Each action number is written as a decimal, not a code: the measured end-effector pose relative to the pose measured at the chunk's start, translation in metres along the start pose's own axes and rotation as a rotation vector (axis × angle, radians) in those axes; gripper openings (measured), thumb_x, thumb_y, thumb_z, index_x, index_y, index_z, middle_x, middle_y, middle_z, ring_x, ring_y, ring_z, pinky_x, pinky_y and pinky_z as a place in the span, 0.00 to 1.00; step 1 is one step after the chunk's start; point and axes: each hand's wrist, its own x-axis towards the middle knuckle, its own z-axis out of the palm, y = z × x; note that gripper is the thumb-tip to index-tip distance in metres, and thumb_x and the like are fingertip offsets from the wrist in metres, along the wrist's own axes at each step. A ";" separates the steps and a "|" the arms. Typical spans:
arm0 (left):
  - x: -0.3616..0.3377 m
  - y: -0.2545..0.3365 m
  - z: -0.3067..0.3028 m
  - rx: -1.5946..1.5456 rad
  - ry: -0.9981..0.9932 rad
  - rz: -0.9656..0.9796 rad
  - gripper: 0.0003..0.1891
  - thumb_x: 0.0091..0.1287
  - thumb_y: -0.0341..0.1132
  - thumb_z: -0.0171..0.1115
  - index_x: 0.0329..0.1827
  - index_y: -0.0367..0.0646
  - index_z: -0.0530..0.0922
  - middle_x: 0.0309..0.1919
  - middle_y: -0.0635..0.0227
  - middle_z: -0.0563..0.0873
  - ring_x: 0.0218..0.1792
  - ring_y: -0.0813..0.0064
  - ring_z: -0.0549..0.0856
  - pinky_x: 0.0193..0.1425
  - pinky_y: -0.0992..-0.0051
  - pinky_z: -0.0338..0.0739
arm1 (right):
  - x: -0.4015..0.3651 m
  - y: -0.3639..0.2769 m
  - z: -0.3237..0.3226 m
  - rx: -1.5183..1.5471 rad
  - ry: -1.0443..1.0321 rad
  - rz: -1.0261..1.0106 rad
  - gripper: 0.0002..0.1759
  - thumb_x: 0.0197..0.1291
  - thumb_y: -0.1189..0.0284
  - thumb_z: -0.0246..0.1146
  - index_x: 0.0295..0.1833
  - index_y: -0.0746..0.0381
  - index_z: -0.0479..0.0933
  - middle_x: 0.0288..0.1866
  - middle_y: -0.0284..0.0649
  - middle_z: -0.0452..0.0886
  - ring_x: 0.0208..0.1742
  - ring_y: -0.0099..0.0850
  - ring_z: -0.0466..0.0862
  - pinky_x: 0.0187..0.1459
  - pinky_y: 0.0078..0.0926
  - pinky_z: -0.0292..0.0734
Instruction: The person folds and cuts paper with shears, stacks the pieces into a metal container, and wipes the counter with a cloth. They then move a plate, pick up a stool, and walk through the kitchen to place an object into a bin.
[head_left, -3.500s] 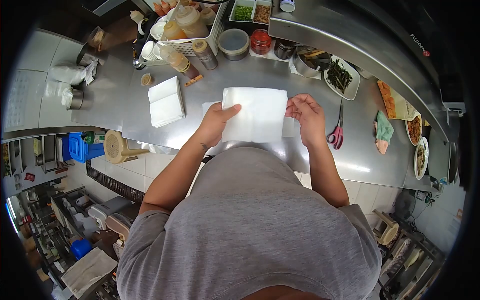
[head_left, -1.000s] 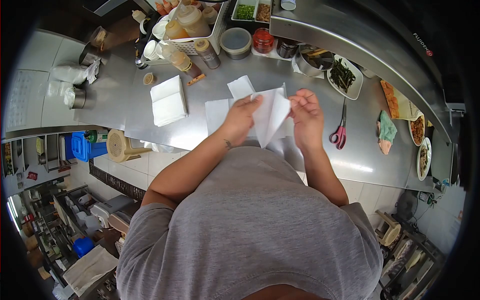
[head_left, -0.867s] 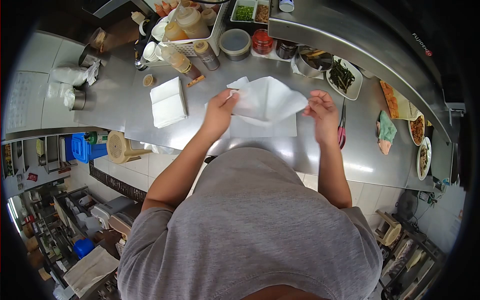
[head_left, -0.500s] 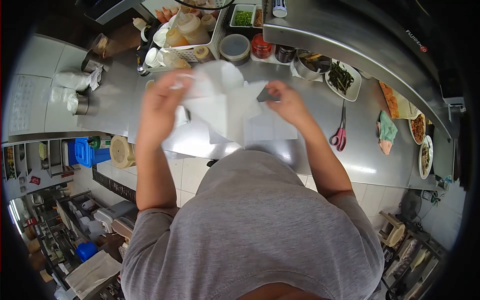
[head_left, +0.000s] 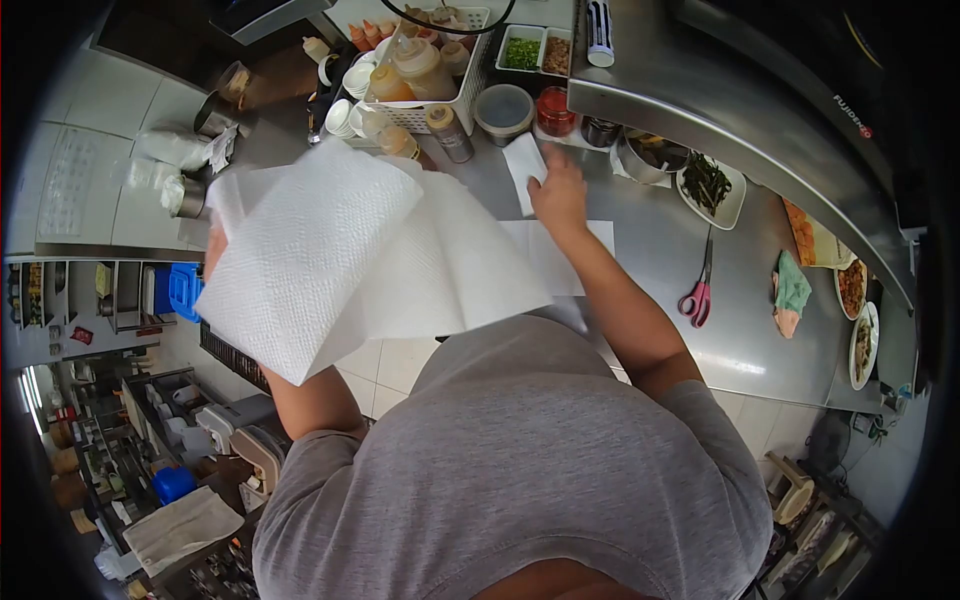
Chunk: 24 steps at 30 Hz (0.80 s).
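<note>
Large sheets of white paper towel (head_left: 310,230) with an embossed surface spread out in front of me on the left. My left hand (head_left: 215,245) grips them at the left edge, mostly hidden behind the paper. Over the counter, my right hand (head_left: 560,190) has its fingers stretched out, slightly blurred, with the thumb at the edge of a folded white paper towel (head_left: 522,170). Flat white sheets (head_left: 590,240) lie on the counter beneath my right wrist, partly covered by the raised paper towel.
Pink-handled scissors (head_left: 697,300) and a green cloth (head_left: 792,285) lie on the steel counter (head_left: 740,345) to the right. A white basket of bottles (head_left: 470,105), a lidded tub (head_left: 503,110) and a dish of dark green vegetables (head_left: 712,190) stand along the back. A steel shelf (head_left: 680,110) overhangs the right.
My left hand has moved left and down with the paper towel, which has spread wide. My right hand has let go of the paper and moved beside the folded towel. The view has shifted slightly.
</note>
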 end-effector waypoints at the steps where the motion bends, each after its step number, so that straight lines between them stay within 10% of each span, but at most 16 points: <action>1: -0.001 -0.012 0.003 -0.037 -0.005 -0.054 0.17 0.71 0.39 0.55 0.53 0.33 0.75 0.44 0.54 0.84 0.38 0.65 0.86 0.42 0.67 0.83 | 0.005 -0.008 -0.014 0.276 -0.044 0.004 0.33 0.58 0.63 0.65 0.67 0.58 0.64 0.58 0.49 0.76 0.59 0.43 0.76 0.59 0.41 0.70; 4: -0.010 -0.047 0.016 -0.133 -0.065 -0.244 0.17 0.71 0.39 0.55 0.53 0.33 0.75 0.44 0.54 0.84 0.39 0.65 0.86 0.42 0.67 0.83 | 0.015 -0.046 -0.078 1.194 -0.463 -0.038 0.46 0.55 0.43 0.65 0.73 0.56 0.59 0.64 0.44 0.73 0.67 0.36 0.69 0.65 0.39 0.65; 8: -0.023 -0.072 0.033 -0.206 -0.139 -0.394 0.17 0.71 0.39 0.55 0.53 0.33 0.76 0.44 0.54 0.84 0.39 0.65 0.86 0.43 0.67 0.83 | 0.008 -0.063 -0.098 1.394 -1.002 -0.276 0.55 0.51 0.35 0.63 0.74 0.59 0.57 0.67 0.44 0.71 0.70 0.35 0.66 0.68 0.39 0.61; 12: -0.021 -0.062 0.029 -0.230 -0.138 -0.384 0.17 0.71 0.38 0.54 0.53 0.33 0.76 0.44 0.54 0.84 0.39 0.65 0.86 0.43 0.67 0.82 | -0.019 -0.051 -0.096 1.637 -1.394 -0.030 0.61 0.44 0.34 0.66 0.73 0.67 0.57 0.70 0.45 0.68 0.73 0.34 0.63 0.70 0.37 0.60; 19: -0.028 -0.048 0.021 -0.338 -0.134 -0.408 0.13 0.71 0.35 0.53 0.52 0.37 0.77 0.44 0.58 0.85 0.38 0.69 0.85 0.44 0.69 0.81 | -0.061 -0.057 -0.099 1.609 -1.003 0.352 0.30 0.57 0.64 0.70 0.62 0.66 0.71 0.58 0.42 0.79 0.60 0.30 0.77 0.62 0.31 0.70; 23: 0.001 -0.051 -0.019 0.234 -0.374 -0.388 0.16 0.68 0.36 0.58 0.56 0.39 0.76 0.45 0.63 0.86 0.42 0.75 0.84 0.51 0.73 0.78 | -0.034 -0.092 -0.153 1.022 -0.562 0.205 0.11 0.58 0.79 0.62 0.48 0.65 0.79 0.45 0.39 0.85 0.52 0.30 0.81 0.53 0.29 0.75; 24: 0.006 -0.042 -0.023 0.674 -0.393 -0.350 0.23 0.66 0.38 0.64 0.62 0.41 0.73 0.50 0.63 0.84 0.52 0.75 0.81 0.60 0.75 0.72 | -0.027 -0.094 -0.164 0.574 -0.419 -0.291 0.12 0.54 0.80 0.62 0.46 0.65 0.79 0.42 0.39 0.84 0.49 0.33 0.81 0.51 0.31 0.75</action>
